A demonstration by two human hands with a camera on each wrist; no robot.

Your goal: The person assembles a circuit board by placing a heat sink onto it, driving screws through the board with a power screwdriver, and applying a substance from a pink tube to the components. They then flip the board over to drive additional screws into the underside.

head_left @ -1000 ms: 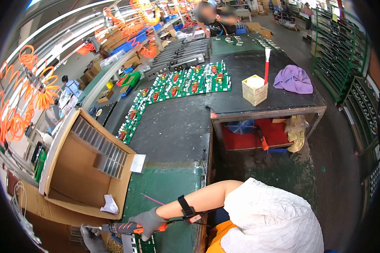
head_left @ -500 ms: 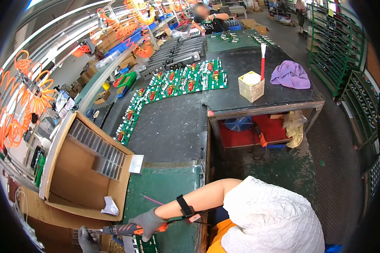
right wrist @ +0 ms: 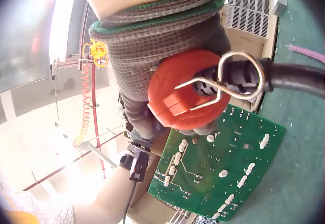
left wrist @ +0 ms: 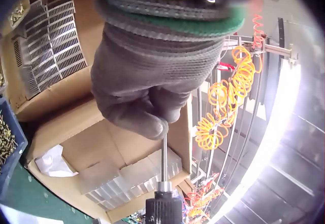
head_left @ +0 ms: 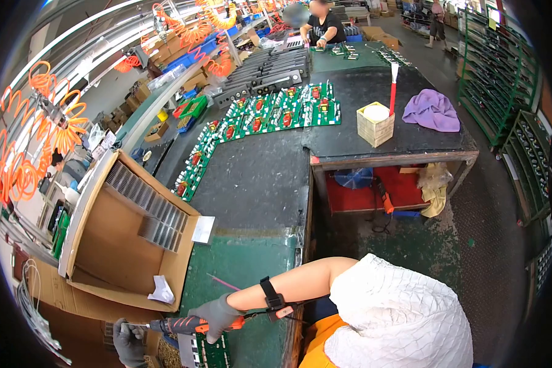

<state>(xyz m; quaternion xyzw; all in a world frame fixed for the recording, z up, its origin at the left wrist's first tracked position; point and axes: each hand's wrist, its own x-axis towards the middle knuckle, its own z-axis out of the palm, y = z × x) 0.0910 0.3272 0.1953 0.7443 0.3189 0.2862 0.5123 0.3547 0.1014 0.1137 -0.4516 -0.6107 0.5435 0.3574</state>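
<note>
My right hand [head_left: 218, 318] is curled round the electric screwdriver [head_left: 179, 325]; my left hand [left wrist: 147, 77] pinches the end of its bit [left wrist: 164, 158]. The circuit board [right wrist: 218, 170] lies below, beside the carton [head_left: 113, 257]. I judge I'm loading the bit; next calls for steady aim.

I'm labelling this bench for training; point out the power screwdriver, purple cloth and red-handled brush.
Power screwdriver [head_left: 178, 325]: head view, front of its body.
Purple cloth [head_left: 432, 111]: head view, crumpled middle.
Red-handled brush [head_left: 393, 95]: head view, handle.
</note>
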